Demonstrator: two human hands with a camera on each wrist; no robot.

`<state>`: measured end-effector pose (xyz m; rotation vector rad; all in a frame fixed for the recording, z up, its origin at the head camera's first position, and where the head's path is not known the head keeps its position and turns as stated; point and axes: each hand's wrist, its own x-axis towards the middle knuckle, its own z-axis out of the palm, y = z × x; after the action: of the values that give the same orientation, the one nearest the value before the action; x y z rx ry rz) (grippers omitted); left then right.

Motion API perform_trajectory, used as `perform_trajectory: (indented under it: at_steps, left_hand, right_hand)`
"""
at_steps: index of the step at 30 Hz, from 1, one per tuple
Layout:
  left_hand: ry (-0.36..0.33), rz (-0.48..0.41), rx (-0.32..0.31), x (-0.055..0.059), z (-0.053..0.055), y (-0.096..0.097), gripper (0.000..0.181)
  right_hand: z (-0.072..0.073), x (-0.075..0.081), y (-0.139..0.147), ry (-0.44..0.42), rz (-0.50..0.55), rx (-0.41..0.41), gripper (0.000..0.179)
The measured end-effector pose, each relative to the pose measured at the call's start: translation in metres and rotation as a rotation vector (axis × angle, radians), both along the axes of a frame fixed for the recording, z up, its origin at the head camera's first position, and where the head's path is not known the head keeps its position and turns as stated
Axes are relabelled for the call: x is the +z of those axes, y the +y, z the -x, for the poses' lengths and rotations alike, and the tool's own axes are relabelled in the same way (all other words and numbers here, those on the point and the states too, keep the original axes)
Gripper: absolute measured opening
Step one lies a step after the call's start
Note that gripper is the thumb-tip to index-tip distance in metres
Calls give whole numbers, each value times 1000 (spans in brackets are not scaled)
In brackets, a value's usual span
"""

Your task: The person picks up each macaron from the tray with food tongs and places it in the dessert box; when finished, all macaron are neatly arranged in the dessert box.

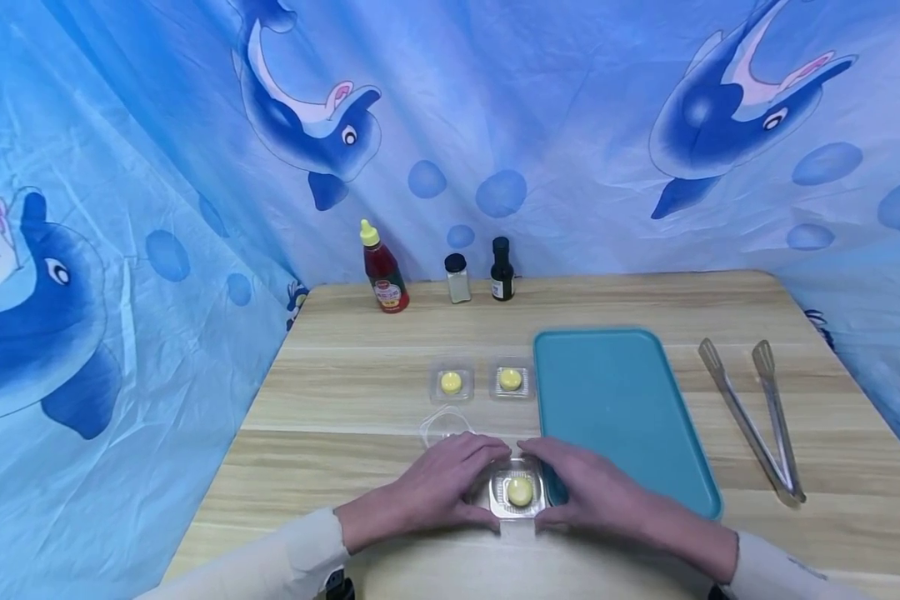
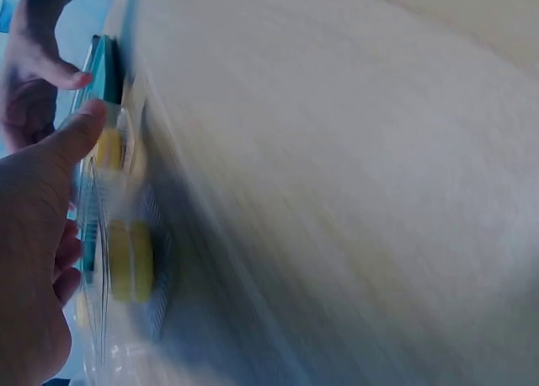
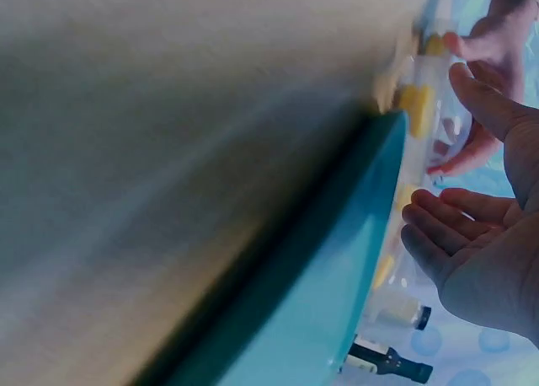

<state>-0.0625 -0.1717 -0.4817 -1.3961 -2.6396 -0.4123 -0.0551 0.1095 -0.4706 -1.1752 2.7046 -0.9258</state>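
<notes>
Between my two hands stands a small clear plastic box (image 1: 500, 510) holding a yellow macaron (image 1: 520, 492). My left hand (image 1: 450, 479) curves along its left side, thumb near the front corner and fingers near the back. My right hand (image 1: 588, 487) mirrors it on the right, thumb and fingers spread apart, over the edge of the blue tray (image 1: 607, 392). Under the left hand, the left wrist view shows another macaron (image 2: 130, 260) in a clear box, hidden from above except for a clear plastic rim (image 1: 437, 414) behind the fingers.
Farther back sit two clear boxes with yellow macarons (image 1: 451, 382) (image 1: 510, 379). A red sauce bottle (image 1: 386, 279), a black-capped jar (image 1: 458, 283) and a dark bottle (image 1: 502, 271) line the far edge. Metal tongs (image 1: 746, 425) lie spread right of the tray.
</notes>
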Motion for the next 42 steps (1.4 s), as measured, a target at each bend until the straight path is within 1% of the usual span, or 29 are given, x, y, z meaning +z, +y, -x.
perform_trajectory:
  at_steps: [2,4,8,12,16,22,26,29,33,38,42]
  left_hand:
    - [-9,-6,10,3,2,-3,95]
    - [-38,-19,38,7,5,-7,89]
    - [-130,-69,138,17,13,-19,80]
    - [-209,-151,211,24,23,-37,82]
    - [-256,-203,233,25,32,-56,87]
    - [-320,-180,278,20,40,-83,94]
    - [-342,-173,276,15,43,-95,99]
    - [-355,-178,271,11,45,-99,100]
    - [-375,-191,262,7,46,-102,97]
    - [-389,-212,257,4,46,-103,89]
    - [-394,-218,272,3,45,-102,84]
  right_hand:
    - [4,3,-1,13,3,-12,94]
    - [8,6,-4,23,2,-26,90]
    - [16,11,-13,0,-3,-48,87]
    - [24,13,-26,-48,19,-38,85]
    - [33,11,-40,-70,48,-15,85]
    - [46,7,-60,-85,64,10,87]
    - [53,5,-70,-109,87,18,88]
    - [57,1,-76,-121,89,1,87]
    - [62,-4,-83,-137,77,-28,85]
    - [67,-7,-90,-138,90,-32,80]
    - [67,-8,-95,-156,105,-33,68]
